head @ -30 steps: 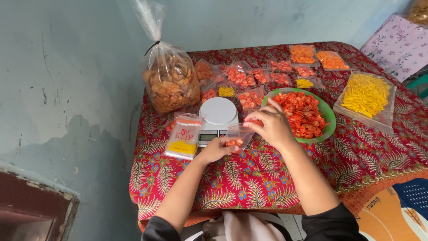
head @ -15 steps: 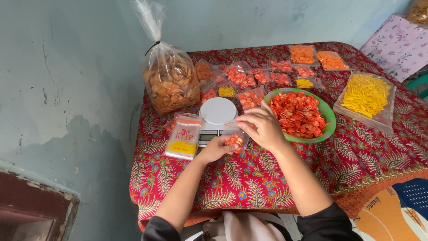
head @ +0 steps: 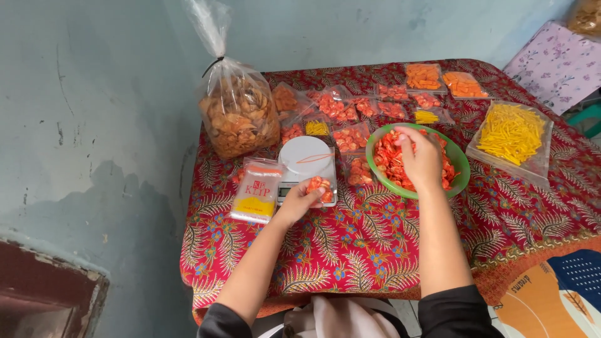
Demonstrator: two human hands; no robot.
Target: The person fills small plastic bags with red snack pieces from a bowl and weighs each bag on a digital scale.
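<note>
Tablecloth (head: 350, 250): left hand (head: 299, 201) pinches small bag (head: 319, 181); right hand (head: 421, 159) in bowl (head: 462, 164), fingertips hidden, grip unclear.

Scale (head: 305, 154) left of bowl (head: 462, 168)

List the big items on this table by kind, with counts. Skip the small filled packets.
Green bowl: 1
White kitchen scale: 1
Large tied bag of brown crackers: 1
Large bag of yellow sticks: 1
Pack of empty bags: 1
Total: 5
</note>
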